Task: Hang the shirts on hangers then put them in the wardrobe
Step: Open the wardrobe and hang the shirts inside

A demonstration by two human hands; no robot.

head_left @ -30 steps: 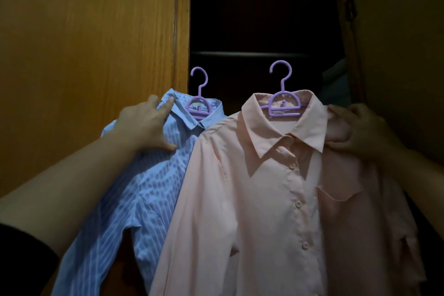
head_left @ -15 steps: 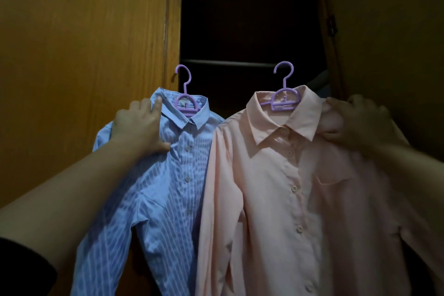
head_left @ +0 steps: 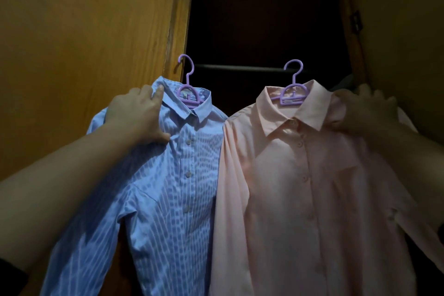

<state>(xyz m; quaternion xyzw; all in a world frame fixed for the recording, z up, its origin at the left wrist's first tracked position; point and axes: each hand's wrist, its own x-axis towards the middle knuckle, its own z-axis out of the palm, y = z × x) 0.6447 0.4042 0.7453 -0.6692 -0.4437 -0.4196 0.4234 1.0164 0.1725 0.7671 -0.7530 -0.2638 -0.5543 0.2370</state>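
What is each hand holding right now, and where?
Left hand grips the blue striped shirt at its shoulder; right hand grips the plain peach shirt at its shoulder.

We cannot see inside the wardrobe (head_left: pixel 264 26): its far interior is black, and only a faint rail (head_left: pixel 240 68) shows. Each purple hanger's arms are hidden inside its shirt; only the hooks and necks of the left hanger (head_left: pixel 188 89) and right hanger (head_left: pixel 292 89) show. The blue striped shirt (head_left: pixel 173 187) and pink shirt (head_left: pixel 300 187) are cut off at the bottom edge. The right hand (head_left: pixel 367 113) sits in shadow, its fingers hard to separate. Something grey beyond it is too dim to identify.
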